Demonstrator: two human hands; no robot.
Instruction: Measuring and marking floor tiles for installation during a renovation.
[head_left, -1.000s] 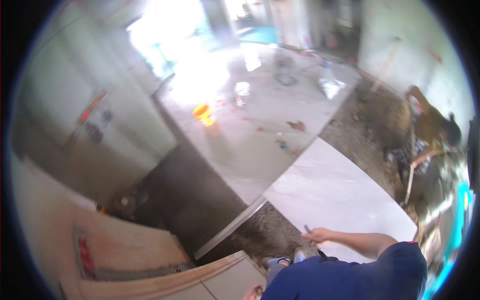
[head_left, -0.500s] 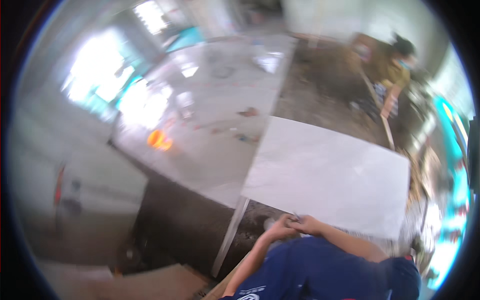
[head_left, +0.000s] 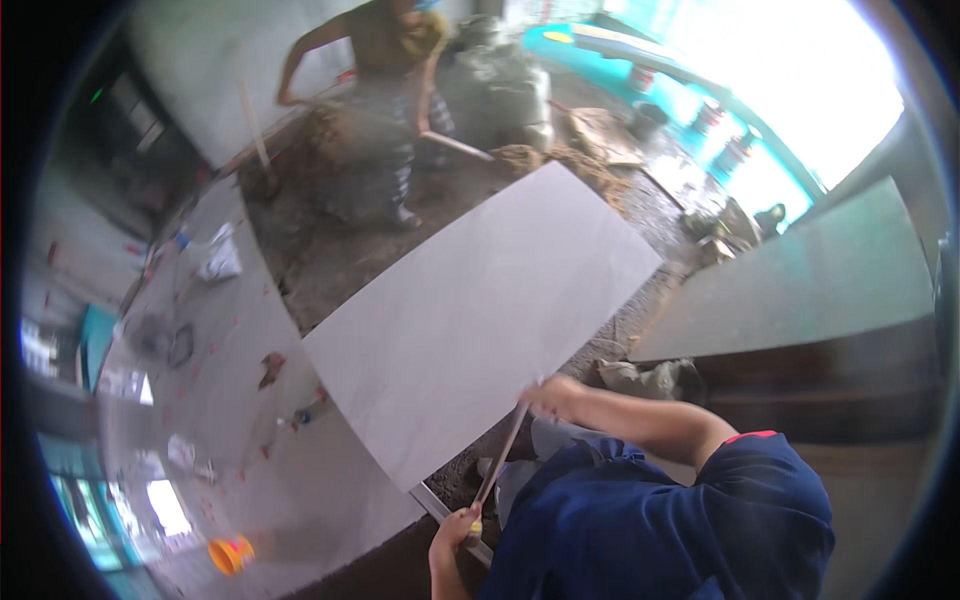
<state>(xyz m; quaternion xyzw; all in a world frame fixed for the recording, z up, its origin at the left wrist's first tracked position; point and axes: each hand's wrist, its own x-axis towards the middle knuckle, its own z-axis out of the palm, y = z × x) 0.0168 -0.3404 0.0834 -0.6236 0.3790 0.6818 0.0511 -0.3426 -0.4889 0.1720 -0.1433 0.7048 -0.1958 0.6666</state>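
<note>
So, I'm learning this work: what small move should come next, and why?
Probably steady the thin strip against the near edge of the pale slab: the strip runs between the left hand and the right hand, close to that edge.

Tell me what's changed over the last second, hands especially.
The view has swung right. The left hand and right hand, together half a second ago, have drawn apart, and a thin strip now spans between them. The large white slab and orange bucket seem unmoved; the co-worker still grips a long handle.
</note>
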